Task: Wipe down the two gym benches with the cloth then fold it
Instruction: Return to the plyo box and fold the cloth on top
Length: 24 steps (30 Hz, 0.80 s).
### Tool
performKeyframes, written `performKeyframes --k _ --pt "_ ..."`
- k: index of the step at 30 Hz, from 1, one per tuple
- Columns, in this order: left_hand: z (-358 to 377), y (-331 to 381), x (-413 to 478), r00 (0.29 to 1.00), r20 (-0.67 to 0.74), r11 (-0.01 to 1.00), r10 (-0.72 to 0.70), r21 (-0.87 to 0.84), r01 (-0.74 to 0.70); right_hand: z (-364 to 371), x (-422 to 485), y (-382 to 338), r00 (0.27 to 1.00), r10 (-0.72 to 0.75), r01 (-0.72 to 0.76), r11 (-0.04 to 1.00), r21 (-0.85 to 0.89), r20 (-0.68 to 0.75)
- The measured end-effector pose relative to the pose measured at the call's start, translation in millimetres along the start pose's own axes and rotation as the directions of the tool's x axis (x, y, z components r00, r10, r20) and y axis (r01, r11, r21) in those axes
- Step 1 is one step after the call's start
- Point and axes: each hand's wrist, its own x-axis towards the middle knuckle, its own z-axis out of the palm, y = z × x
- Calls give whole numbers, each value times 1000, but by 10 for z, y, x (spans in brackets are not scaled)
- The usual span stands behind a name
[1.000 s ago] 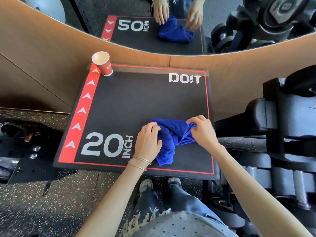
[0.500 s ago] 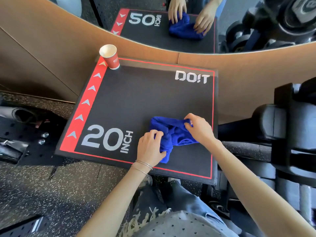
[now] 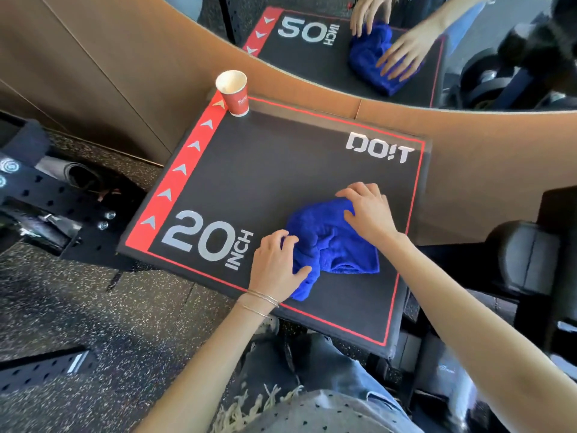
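A crumpled blue cloth [image 3: 337, 245] lies on the near right part of a black padded box [image 3: 265, 176] marked "20 INCH" and "DO!T", with a red arrow strip on its left side. My left hand [image 3: 274, 267] pinches the cloth's near left edge, thumb and fingers closed on the fabric. My right hand [image 3: 368, 210] presses on the cloth's far right corner, fingers curled over it. The part of the cloth under both hands is hidden.
A red paper cup [image 3: 234, 92] stands upright at the box's far left corner. A mirror [image 3: 343, 42] above a wooden wall panel reflects the scene. Black rack parts [image 3: 46, 214] lie on the speckled floor to the left. Dark gym equipment [image 3: 530, 260] stands close on the right.
The cloth has been bunched and spread slightly wider. My right hand moved onto its far corner, my left hand stays at its near edge. The camera shifted left.
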Motion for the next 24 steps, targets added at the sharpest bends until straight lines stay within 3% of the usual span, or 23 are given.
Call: performKeyframes --k 3,7,11,13,15,24 --pt "44 37 -2 997 30 996 -67 62 65 1 -35 0 997 -51 50 999 11 60" --pt "107 7 -29 994 73 991 -83 115 75 -4 -336 -138 979 -92 59 981 183 181" --pt "20 -179 81 991 130 985 -19 -169 41 77 -717 -286 944 -135 66 971 228 300" --pt "-94 -310 193 993 115 950 -18 -307 53 125 -856 -348 962 -67 -12 958 286 265" --pt "-194 -450 338 989 146 937 -18 -342 68 171 -957 -447 972 12 -94 937 337 237" --pt "-223 -623 760 926 365 979 100 -201 -27 362 -1016 -932 925 348 -380 851 364 152"
